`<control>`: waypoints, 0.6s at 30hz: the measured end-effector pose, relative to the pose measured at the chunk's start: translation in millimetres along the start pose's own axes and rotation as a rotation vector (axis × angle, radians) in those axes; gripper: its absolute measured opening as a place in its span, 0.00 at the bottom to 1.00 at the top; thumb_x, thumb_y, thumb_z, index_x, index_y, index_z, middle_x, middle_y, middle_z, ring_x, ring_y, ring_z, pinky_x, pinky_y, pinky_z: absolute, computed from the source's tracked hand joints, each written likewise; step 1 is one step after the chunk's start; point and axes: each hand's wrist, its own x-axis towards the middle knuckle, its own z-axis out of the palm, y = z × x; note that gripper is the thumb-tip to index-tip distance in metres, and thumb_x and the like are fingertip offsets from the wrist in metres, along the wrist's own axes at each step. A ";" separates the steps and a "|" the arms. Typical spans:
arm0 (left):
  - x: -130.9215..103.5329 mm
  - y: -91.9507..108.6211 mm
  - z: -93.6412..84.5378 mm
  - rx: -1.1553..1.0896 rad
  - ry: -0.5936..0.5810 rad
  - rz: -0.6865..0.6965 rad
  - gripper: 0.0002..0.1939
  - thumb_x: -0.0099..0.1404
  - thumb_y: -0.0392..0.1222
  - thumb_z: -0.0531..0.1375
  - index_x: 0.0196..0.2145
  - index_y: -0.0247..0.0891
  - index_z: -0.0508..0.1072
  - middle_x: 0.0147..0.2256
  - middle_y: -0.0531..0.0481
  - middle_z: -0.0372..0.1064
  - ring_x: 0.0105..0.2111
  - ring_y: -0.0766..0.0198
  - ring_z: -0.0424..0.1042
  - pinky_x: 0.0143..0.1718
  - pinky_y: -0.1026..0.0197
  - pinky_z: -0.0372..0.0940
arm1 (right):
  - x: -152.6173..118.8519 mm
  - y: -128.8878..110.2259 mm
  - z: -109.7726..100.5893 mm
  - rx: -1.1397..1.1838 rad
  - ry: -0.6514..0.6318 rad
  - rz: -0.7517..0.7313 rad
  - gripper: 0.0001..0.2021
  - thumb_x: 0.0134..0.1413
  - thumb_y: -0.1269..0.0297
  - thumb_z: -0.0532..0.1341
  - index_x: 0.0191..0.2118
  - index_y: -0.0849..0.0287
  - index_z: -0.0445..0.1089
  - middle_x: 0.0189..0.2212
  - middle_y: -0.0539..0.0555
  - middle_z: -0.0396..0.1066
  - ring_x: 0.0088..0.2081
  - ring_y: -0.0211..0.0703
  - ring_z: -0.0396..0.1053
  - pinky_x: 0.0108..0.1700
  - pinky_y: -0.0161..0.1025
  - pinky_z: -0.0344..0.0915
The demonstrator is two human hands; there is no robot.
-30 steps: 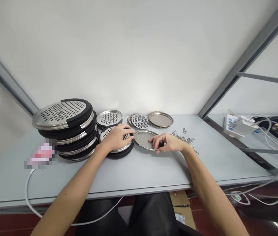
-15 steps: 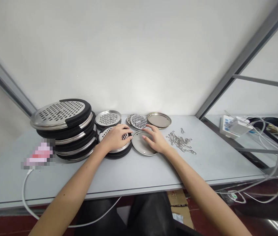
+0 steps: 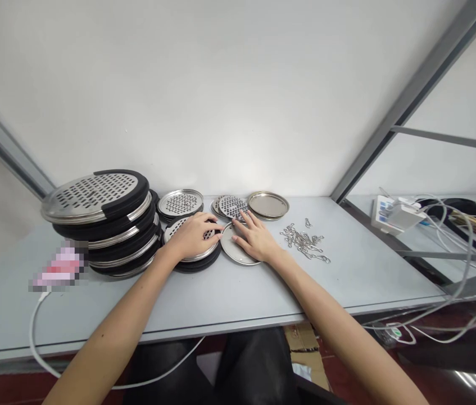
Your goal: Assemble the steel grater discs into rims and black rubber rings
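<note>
My left hand (image 3: 193, 235) rests with fingers stretched over a perforated metal disc (image 3: 174, 229), which lies on a small stack with black rims. Its fingertips reach the stack's right edge. Just to the right, my right hand (image 3: 257, 239) is spread over a shallow round metal plate (image 3: 238, 256), covering its right part. Those fingers point toward the far rim, and nothing shows between them. Behind the hands lie a grater-like disc with holes (image 3: 232, 206) and a stack of plain metal lids (image 3: 268, 205).
A tall stack of black-rimmed perforated discs (image 3: 98, 194) stands at left, beside a blurred pink item (image 3: 61, 266) on a white cable. Another perforated disc (image 3: 181, 202) sits behind. Metal clips (image 3: 303, 242) lie in a heap at right. A power strip (image 3: 387, 215) is beyond the frame post.
My right hand has shifted slightly left and its fingers lie flatter across the plate. My left hand stays on the perforated disc. The whole view has moved a little.
</note>
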 end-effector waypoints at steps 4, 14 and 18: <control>0.0 0.4 -0.2 -0.002 0.006 -0.006 0.12 0.66 0.44 0.58 0.45 0.43 0.78 0.47 0.45 0.71 0.50 0.53 0.68 0.54 0.48 0.64 | -0.1 2.0 1.4 -0.014 0.014 0.001 0.34 0.64 0.46 0.50 0.67 0.68 0.54 0.68 0.65 0.47 0.70 0.60 0.40 0.68 0.55 0.47; -0.1 -1.0 1.6 0.006 0.029 0.000 0.13 0.66 0.45 0.59 0.45 0.41 0.78 0.47 0.44 0.71 0.49 0.54 0.68 0.54 0.49 0.64 | -1.5 4.3 1.5 -0.047 0.089 0.048 0.34 0.63 0.51 0.52 0.66 0.73 0.53 0.68 0.66 0.47 0.69 0.62 0.42 0.68 0.55 0.48; -0.1 -0.5 1.6 0.007 0.028 -0.009 0.13 0.66 0.45 0.59 0.45 0.41 0.78 0.47 0.44 0.72 0.49 0.54 0.69 0.54 0.49 0.64 | -0.9 6.4 -1.7 -0.030 0.143 0.082 0.34 0.63 0.55 0.53 0.66 0.75 0.51 0.68 0.67 0.47 0.69 0.61 0.43 0.68 0.54 0.48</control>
